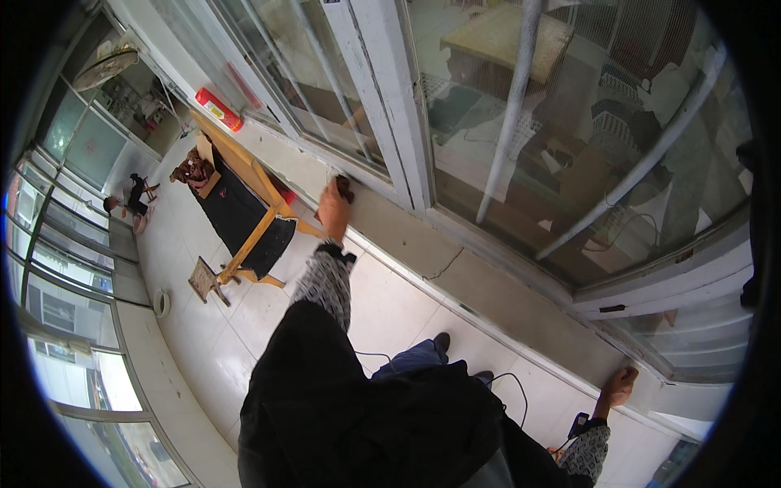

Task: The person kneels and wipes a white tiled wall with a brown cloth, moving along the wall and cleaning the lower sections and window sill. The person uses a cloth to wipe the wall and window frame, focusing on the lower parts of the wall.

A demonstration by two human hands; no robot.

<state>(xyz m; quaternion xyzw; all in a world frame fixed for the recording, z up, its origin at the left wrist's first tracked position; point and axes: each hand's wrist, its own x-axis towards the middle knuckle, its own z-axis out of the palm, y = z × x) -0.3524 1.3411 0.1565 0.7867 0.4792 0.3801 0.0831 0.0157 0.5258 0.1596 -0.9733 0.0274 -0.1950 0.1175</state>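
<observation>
My left hand [334,210] is on the long window sill [415,247], slightly blurred. Its fingers grip a small dark brown cloth or pad [345,188], pressed near the foot of the window frame [366,168]; much of it is hidden by the hand. Farther along the same sill, my right hand [620,387] rests with curled fingers, and no object shows in it. A crack [444,266] runs across the sill between the two hands. Above stand glass panes behind painted metal bars [515,110].
A wooden-framed bench [244,238] with a black seat carries a cardboard box [208,174] with brown cloth. Beside it is a small wooden stool [204,280]. A red cylinder [218,110] lies on the sill's far end. Another person [134,201] is near the far wall.
</observation>
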